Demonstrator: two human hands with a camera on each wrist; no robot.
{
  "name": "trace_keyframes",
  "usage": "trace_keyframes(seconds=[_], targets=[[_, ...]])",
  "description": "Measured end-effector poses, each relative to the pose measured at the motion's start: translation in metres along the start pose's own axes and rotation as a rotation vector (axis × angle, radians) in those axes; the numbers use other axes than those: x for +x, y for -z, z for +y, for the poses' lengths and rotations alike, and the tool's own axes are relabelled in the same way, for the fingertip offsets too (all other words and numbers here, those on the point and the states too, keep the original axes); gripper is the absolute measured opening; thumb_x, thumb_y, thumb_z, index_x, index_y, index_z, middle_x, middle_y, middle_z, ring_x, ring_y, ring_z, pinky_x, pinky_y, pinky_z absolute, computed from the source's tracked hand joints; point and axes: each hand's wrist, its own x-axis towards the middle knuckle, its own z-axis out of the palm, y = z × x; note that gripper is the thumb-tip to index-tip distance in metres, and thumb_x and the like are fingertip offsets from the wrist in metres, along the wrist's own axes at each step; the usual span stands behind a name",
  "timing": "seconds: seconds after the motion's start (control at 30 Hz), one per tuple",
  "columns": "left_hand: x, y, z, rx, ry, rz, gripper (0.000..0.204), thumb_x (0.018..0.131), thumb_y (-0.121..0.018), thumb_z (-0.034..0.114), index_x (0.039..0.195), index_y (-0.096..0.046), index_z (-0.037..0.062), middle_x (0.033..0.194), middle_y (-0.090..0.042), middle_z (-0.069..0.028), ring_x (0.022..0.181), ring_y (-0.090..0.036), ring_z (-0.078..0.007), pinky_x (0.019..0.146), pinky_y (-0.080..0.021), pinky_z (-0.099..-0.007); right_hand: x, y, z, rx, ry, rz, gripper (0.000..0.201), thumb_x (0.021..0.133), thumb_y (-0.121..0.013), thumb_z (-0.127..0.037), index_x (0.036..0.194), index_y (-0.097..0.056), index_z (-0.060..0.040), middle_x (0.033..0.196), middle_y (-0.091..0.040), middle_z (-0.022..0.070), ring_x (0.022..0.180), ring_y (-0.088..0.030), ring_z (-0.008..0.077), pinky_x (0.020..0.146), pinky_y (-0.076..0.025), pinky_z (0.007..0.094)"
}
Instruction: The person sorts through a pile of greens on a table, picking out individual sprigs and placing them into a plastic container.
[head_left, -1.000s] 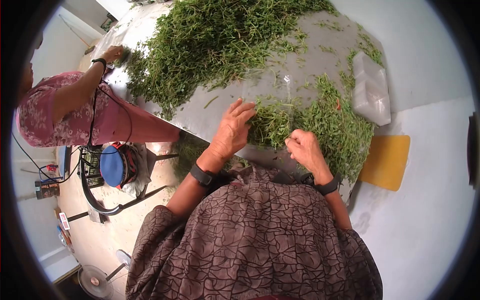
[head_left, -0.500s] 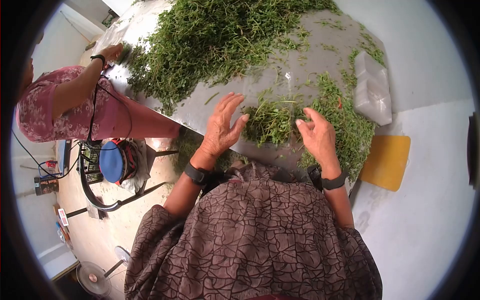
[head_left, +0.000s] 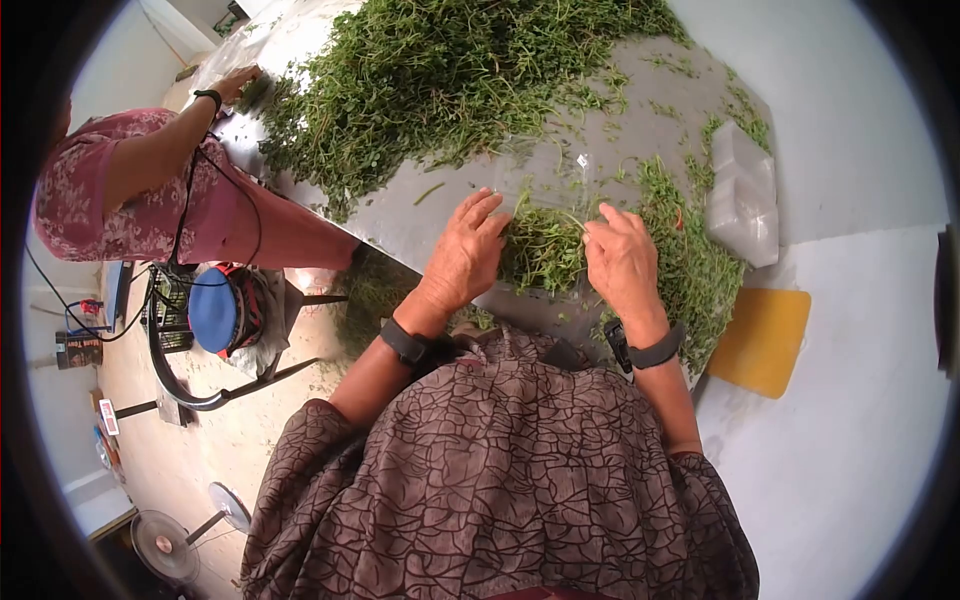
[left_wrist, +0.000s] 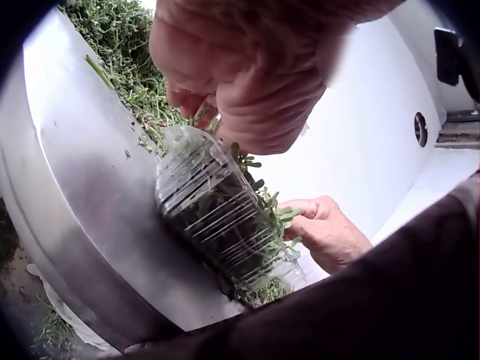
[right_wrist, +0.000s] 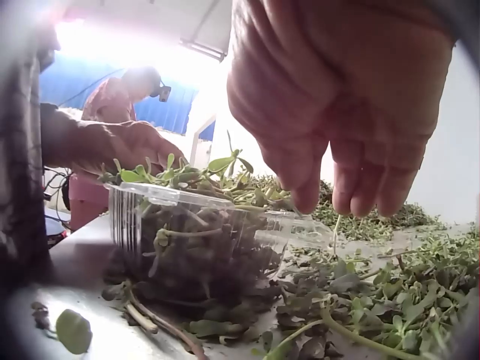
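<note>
A clear plastic clamshell box [right_wrist: 161,232] stands on the metal table, heaped with leafy green stems [head_left: 545,248] that rise above its rim. Its transparent lid [head_left: 540,168] lies folded back on the far side. My left hand [head_left: 465,255] rests along the left edge of the box, fingers extended forward over the greens. At the opposite edge, my right hand [head_left: 624,265] points its fingers down, and a thin pale stem [right_wrist: 335,234] shows right at its fingertips. In the left wrist view, ridged walls of the box show between both hands.
A big pile of greens [head_left: 440,90] covers the far table, and more greens [head_left: 680,235] lie at the right. Stacked clear boxes [head_left: 743,200] stand by the wall. Another person [head_left: 130,200] works at the left, near a chair with a blue round object [head_left: 215,308].
Both hands were spread apart over the box half a second ago; they have come in to its two sides. The right fingers have drawn together near a stem.
</note>
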Motion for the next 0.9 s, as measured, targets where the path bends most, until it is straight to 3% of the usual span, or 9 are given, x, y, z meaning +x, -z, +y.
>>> trace_keyframes(seconds=[0.1,0.23,0.4,0.57,0.73,0.83,0.9], targets=[[0.002,-0.001,0.002,-0.152,0.041,0.053,0.040,0.076,-0.061,-0.002,0.115,-0.055,0.0016,0.127,-0.052,-0.0164,0.124,-0.045,-0.0394,0.100,-0.043,-0.0451,0.000,-0.001,0.001,-0.069,0.073,0.018,0.013,0.077,-0.063,-0.006,0.083,-0.065,0.0049,0.110,-0.062,0.0261,0.099,-0.057,0.0379,0.083,-0.049,0.0445],[0.014,0.000,0.006,-0.129,0.048,0.044,0.041,0.077,-0.062,-0.001,0.118,-0.054,0.0018,0.128,-0.052,-0.0165,0.124,-0.045,-0.0386,0.101,-0.042,-0.0446,0.000,-0.003,0.001,-0.082,0.076,0.034,0.011,0.076,-0.063,-0.005,0.077,-0.062,0.0061,0.110,-0.062,0.0250,0.098,-0.057,0.0368,0.083,-0.049,0.0447],[0.018,-0.007,0.000,-0.094,-0.086,-0.087,0.047,0.072,-0.060,-0.005,0.118,-0.055,0.0022,0.126,-0.055,-0.0149,0.126,-0.043,-0.0370,0.102,-0.042,-0.0431,0.004,-0.005,-0.006,-0.077,0.045,0.034,0.010,0.075,-0.063,-0.003,0.076,-0.062,0.0070,0.107,-0.062,0.0229,0.097,-0.057,0.0348,0.081,-0.050,0.0442],[0.019,-0.009,0.000,-0.067,-0.125,-0.080,0.048,0.069,-0.057,-0.009,0.116,-0.057,0.0013,0.124,-0.056,-0.0138,0.125,-0.044,-0.0357,0.104,-0.040,-0.0428,0.005,-0.011,-0.013,-0.128,0.080,0.056,0.006,0.073,-0.063,-0.001,0.076,-0.062,0.0046,0.096,-0.059,0.0178,0.091,-0.055,0.0320,0.079,-0.048,0.0429],[0.022,-0.010,-0.004,-0.027,-0.169,-0.081,0.050,0.067,-0.057,-0.009,0.117,-0.057,0.0009,0.122,-0.057,-0.0135,0.123,-0.046,-0.0354,0.104,-0.039,-0.0426,0.014,-0.007,-0.020,-0.301,0.175,-0.202,0.006,0.074,-0.059,-0.003,0.073,-0.062,0.0018,0.082,-0.051,0.0133,0.085,-0.050,0.0299,0.082,-0.043,0.0426],[0.023,-0.008,-0.005,-0.016,-0.170,-0.096,0.051,0.070,-0.056,-0.009,0.119,-0.056,0.0024,0.122,-0.057,-0.0134,0.124,-0.045,-0.0358,0.104,-0.040,-0.0437,0.013,-0.014,-0.015,-0.316,0.204,-0.190,0.009,0.075,-0.058,-0.004,0.075,-0.063,0.0021,0.089,-0.055,0.0161,0.089,-0.052,0.0315,0.084,-0.042,0.0429],[0.021,-0.003,-0.004,-0.172,-0.102,-0.100,0.048,0.077,-0.055,-0.008,0.123,-0.054,0.0047,0.123,-0.057,-0.0139,0.127,-0.044,-0.0362,0.103,-0.040,-0.0427,0.015,-0.015,-0.009,-0.237,0.202,-0.144,0.008,0.075,-0.058,-0.003,0.075,-0.063,0.0028,0.094,-0.058,0.0181,0.092,-0.052,0.0326,0.085,-0.043,0.0435]])
